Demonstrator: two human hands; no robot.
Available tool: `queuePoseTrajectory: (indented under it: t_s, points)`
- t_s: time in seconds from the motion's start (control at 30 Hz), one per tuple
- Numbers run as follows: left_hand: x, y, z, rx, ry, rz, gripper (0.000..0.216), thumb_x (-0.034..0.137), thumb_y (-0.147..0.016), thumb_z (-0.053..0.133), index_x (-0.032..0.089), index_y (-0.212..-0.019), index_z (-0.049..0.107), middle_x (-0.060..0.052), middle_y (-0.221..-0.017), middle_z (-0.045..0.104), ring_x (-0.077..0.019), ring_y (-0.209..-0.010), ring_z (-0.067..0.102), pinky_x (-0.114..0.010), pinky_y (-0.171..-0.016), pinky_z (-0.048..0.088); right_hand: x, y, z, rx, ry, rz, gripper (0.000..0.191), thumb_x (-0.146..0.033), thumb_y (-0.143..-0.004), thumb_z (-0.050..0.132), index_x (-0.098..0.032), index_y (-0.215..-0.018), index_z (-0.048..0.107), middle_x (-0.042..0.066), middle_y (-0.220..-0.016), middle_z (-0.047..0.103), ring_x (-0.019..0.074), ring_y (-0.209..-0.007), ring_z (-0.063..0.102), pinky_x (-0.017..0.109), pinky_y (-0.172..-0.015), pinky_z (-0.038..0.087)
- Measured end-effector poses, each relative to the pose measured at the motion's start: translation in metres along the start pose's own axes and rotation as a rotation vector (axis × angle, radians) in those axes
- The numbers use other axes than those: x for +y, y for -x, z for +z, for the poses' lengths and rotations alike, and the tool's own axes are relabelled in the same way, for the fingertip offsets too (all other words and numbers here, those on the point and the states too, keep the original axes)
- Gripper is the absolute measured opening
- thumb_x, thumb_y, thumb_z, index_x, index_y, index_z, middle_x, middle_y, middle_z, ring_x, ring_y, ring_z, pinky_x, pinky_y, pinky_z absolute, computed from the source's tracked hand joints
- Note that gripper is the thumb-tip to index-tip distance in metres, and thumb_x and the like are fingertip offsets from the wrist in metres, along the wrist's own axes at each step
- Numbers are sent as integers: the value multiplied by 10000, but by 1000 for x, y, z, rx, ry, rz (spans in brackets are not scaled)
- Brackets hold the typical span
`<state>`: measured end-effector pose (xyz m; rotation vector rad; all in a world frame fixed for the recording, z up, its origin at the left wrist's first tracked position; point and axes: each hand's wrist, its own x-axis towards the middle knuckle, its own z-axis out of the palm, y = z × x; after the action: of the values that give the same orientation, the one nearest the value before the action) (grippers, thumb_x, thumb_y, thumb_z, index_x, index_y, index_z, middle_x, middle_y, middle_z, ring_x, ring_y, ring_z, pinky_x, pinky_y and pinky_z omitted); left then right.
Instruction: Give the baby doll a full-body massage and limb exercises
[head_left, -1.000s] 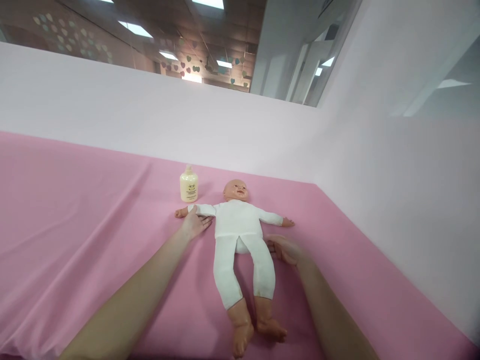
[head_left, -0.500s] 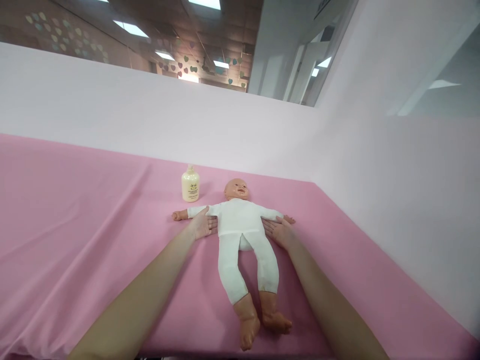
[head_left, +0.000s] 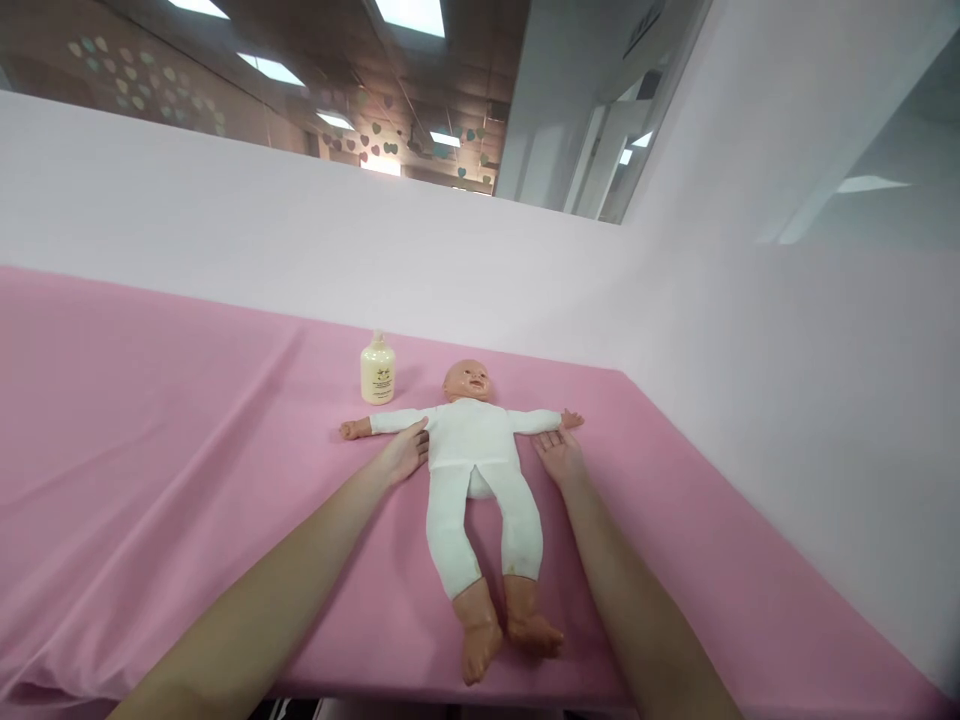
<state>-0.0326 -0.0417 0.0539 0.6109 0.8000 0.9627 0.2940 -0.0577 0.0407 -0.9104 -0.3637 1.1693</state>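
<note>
A baby doll (head_left: 472, 435) in a white suit lies face up, with its arms spread and legs toward me. My left hand (head_left: 406, 452) is at its side on the left, below the doll's arm; its thumb is stretched out and its fingertips are at the torso. On the other side my right hand (head_left: 559, 455) lies with fingers extended, their tips at the underside of the doll's sleeve near the wrist. Both hands are open, and neither is closed round the doll. Whether the fingertips reach underneath it cannot be made out.
A cream pump bottle (head_left: 378, 374) stands upright left of the doll's head. Pink cloth (head_left: 187, 400) covers the table, with folds on the left. A white wall (head_left: 300, 220) with a window runs behind, and another wall (head_left: 825, 400) borders the right.
My right hand has shifted from beside the torso to under the doll's forearm, and that arm has tipped upward. My left hand stays at the torso. The view has shifted slightly.
</note>
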Motion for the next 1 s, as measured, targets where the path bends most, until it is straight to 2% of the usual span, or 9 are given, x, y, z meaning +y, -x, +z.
queuePoseTrajectory:
  t_s: [0.2,0.3,0.43,0.53,0.6,0.73,0.9,1.0]
  points:
    - [-14,20,7,0,1,4,262,269,-1010,499,149,-1192,642,-126,-1235,687,-208,-1087,678,-292,-899,563,6,7,5,-12,88,-77,147,-330,-936,550,-309,-997,681,19,-1221,717,169,-1261,651,377,-1123,512]
    - [-23,37,4,-24,2,-40,254,279,-1003,491,158,-1162,648,-109,-1175,702,-208,-1049,683,-302,-878,562,9,10,6,-45,92,-120,181,-317,-926,568,-320,-1066,682,-1,-1204,731,163,-1223,673,374,-1121,506]
    - [-34,66,-2,-51,20,-135,294,348,-999,489,144,-1141,645,-105,-1055,719,-223,-913,704,-345,-818,575,12,10,5,-123,121,-221,375,-333,-895,621,-391,-1265,619,-24,-1276,712,185,-1218,680,447,-1116,503]
    - [-39,92,-4,-128,-4,-214,290,375,-992,513,141,-1062,670,-83,-903,719,-207,-747,688,-340,-750,564,15,8,4,-121,140,-235,453,-357,-900,626,-395,-1348,565,-7,-1348,678,196,-1226,677,456,-1119,502]
    - [-43,110,-3,-187,-46,-280,276,395,-967,571,145,-1005,682,-71,-830,713,-207,-708,681,-344,-751,554,16,7,4,-119,153,-234,471,-365,-914,616,-392,-1377,539,-1,-1396,650,200,-1235,672,459,-1129,495]
    - [-52,142,-1,-284,-86,-342,321,446,-931,646,138,-1007,696,-103,-907,744,-239,-810,707,-387,-858,539,18,7,3,-146,179,-230,544,-364,-926,615,-408,-1449,472,-5,-1472,594,208,-1271,649,450,-1139,484]
    - [-69,175,-3,-297,-9,-308,339,396,-919,681,131,-1130,686,-146,-1112,750,-288,-1086,702,-400,-998,509,20,6,3,-210,257,-329,810,-394,-901,653,-462,-1582,219,1,-1607,434,191,-1324,607,470,-1130,481]
    - [-79,192,-5,-288,23,-297,379,327,-874,743,155,-1199,651,-147,-1195,729,-309,-1134,699,-446,-1007,532,25,2,3,-226,294,-379,913,-396,-877,684,-444,-1603,133,34,-1641,371,196,-1387,546,478,-1120,483]
